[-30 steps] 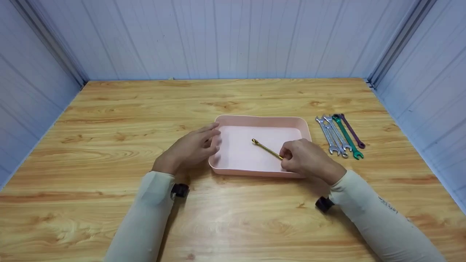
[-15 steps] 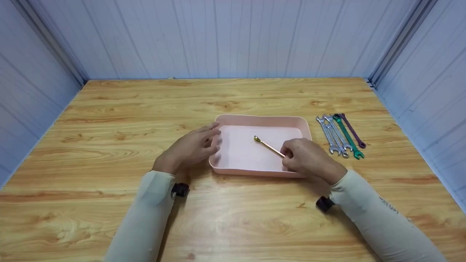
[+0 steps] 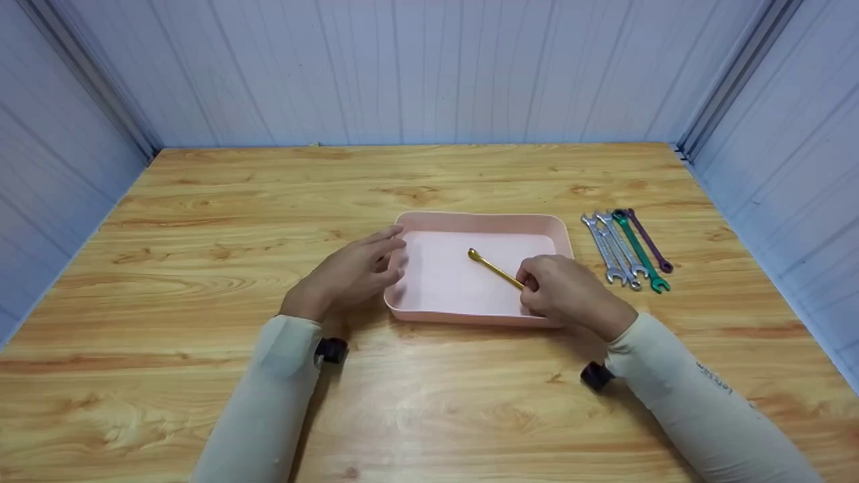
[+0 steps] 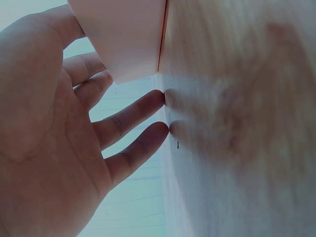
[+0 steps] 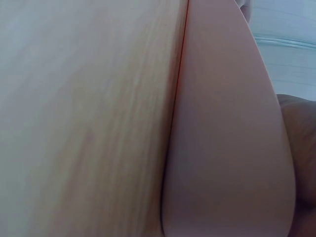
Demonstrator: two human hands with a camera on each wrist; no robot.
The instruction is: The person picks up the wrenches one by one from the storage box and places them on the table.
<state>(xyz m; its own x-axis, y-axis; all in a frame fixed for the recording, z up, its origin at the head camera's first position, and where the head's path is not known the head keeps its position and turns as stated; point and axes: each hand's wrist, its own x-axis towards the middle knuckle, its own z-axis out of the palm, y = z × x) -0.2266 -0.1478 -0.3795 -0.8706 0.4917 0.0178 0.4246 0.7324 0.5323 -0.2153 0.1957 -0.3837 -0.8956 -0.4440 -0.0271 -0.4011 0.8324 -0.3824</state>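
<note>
A shallow pink tray (image 3: 480, 222) sits on the wooden table (image 3: 221, 221). Inside it a small gold wrench (image 3: 495, 267) lies slanted, its far end free and its near end pinched by my right hand (image 3: 560, 290) at the tray's right front corner. My left hand (image 3: 354, 272) rests with straight fingers against the tray's left side (image 4: 123, 44); its fingertips (image 4: 160, 98) touch the tabletop. The right wrist view shows only the tray's outer wall (image 5: 222, 138) and the table up close.
Several wrenches (image 3: 624, 249) lie side by side on the table right of the tray: silver ones, a green one (image 3: 641, 253) and a purple one (image 3: 648, 240). Pale panelled walls enclose the table at the back and on both sides.
The gold wrench has shifted slightly to the right and away within the tray, still pinched by my right hand. My left hand has stayed where it was.
</note>
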